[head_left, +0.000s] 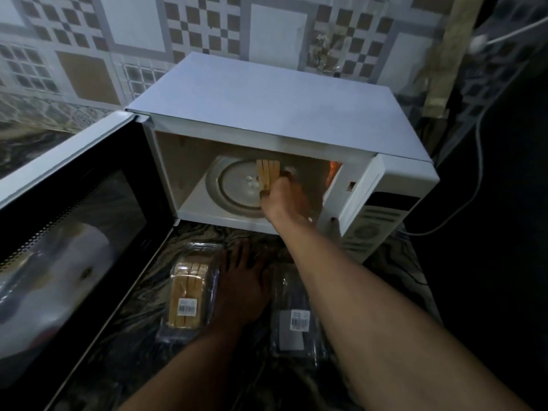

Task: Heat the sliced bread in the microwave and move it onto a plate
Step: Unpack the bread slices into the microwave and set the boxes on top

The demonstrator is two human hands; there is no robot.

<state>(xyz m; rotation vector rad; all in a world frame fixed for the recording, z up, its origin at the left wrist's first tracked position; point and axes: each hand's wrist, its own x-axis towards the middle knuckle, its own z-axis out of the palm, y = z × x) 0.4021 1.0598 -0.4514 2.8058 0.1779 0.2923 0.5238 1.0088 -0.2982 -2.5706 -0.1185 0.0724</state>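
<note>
one microwave [267, 120], four bread slices [268, 172], right hand [281, 197]

Microwave door [74, 232] swung wide; cavity mouth [237, 185] open, right hand [281, 197] inside.

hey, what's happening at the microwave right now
A person's right hand is inside the open microwave, holding a few bread slices upright over the glass turntable. The left hand rests flat on the counter beside a clear bread package with slices left in it. The door is swung wide open. No plate is in view.
</note>
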